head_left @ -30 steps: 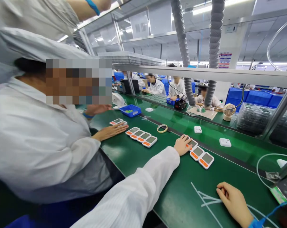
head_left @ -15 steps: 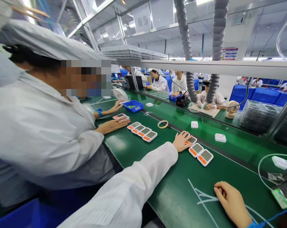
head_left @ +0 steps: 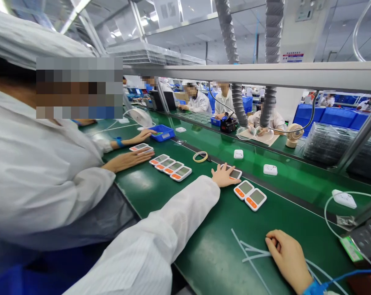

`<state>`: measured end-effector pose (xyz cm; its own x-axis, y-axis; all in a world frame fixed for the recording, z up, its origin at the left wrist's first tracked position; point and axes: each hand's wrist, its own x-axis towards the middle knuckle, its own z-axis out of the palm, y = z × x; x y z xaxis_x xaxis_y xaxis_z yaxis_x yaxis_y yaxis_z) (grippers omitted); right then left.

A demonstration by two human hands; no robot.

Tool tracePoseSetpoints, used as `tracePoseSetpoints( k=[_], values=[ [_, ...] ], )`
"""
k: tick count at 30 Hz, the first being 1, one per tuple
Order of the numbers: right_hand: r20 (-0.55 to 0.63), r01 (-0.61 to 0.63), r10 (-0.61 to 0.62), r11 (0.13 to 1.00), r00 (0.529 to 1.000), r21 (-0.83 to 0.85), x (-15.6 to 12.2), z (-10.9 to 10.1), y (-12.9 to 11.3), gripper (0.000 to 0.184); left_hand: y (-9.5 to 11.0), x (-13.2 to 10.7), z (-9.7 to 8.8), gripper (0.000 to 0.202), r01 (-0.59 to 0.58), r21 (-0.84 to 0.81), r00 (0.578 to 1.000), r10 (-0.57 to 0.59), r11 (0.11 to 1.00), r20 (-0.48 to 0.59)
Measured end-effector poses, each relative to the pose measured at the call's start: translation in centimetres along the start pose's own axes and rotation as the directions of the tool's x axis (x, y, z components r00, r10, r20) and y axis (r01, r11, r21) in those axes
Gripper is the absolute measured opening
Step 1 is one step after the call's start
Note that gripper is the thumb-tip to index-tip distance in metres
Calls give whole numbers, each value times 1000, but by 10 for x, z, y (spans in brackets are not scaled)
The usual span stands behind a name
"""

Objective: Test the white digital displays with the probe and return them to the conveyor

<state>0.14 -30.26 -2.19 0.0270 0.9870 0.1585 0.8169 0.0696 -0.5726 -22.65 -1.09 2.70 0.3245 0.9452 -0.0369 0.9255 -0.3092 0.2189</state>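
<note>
White LCD unit [head_left: 236, 174] lies partly under the left hand [head_left: 224, 175], grip spread wide, two more units [head_left: 256, 198] at its four o'clock. At its five o'clock, the right hand [head_left: 287, 258] curls over pale strips [head_left: 249, 259], any hold impossible to tell.

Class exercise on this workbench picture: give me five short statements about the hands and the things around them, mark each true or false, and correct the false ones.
1. The wearer's left hand is spread over a white-and-orange device. True.

2. The wearer's right hand is gripping the tape roll. False: that hand is at the pale strips, and the roll lies apart from it.

3. A pair of devices between the wearer's hands lies with screens up. True.

4. The wearer's blue wristband is on the left wrist. False: it is on the right.

5. A row of four devices lies between the wearer's left hand and a co-worker's nearer hand. True.
</note>
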Motion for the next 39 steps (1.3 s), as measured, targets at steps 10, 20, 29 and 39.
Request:
tracePoseSetpoints(
  k=[10,20,29,39],
  values=[
    [-48,5,-5,1000,999,0,3,-5,-10,16,17,14,-13,88,56,64,996,-60,996,60],
    [-68,-64,64,998,996,0,7,-7,-18,16,103,41,-17,82,-158,-63,982,150,985,-118],
    [-31,-109,109,994,994,-13,10,-10,-21,13,249,93,41,82,-275,-60,960,270,960,-77],
    [2,-122,122,992,993,-34,14,-12,-23,12,238,112,40,71,-190,-6,978,189,982,-87]
  ],
)
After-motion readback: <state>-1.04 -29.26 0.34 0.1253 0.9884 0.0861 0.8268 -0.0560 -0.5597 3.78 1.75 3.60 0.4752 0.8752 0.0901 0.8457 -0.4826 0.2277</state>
